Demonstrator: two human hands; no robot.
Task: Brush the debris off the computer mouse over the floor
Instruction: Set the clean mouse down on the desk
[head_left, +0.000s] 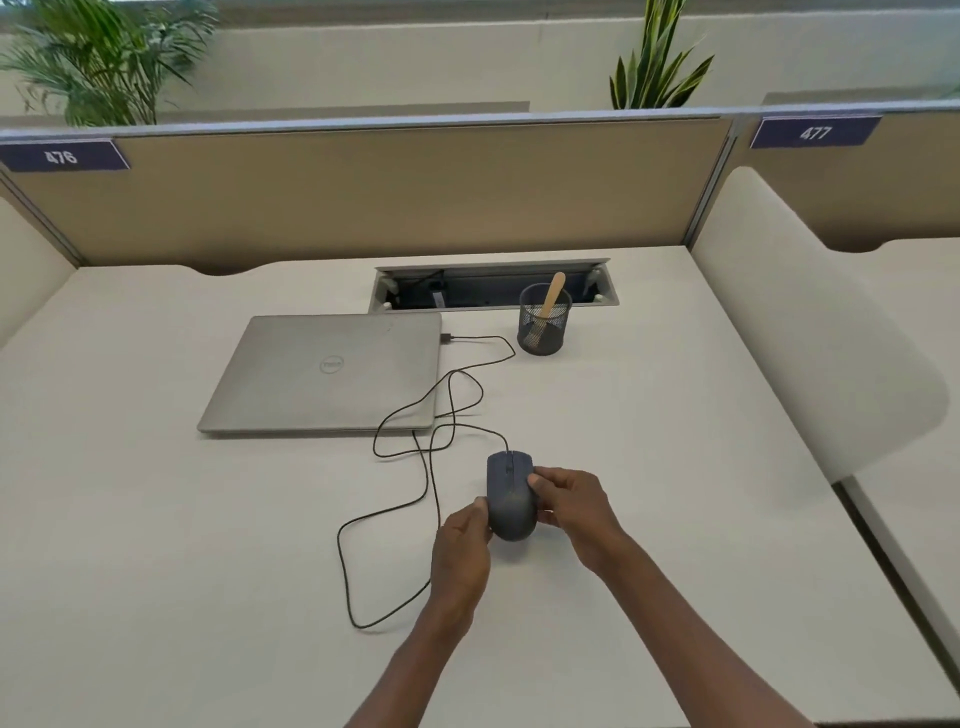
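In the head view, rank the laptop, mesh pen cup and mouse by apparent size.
1. laptop, clearly largest.
2. mesh pen cup and mouse: they look alike, and the mouse is nearer the camera, so no ranking.

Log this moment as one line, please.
stage: pickup | mouse: on desk, both hands on it | left hand | right hand | brush: in mesh cup

both hands (519, 525) reach forward, fingers curled inward, nearly meeting.
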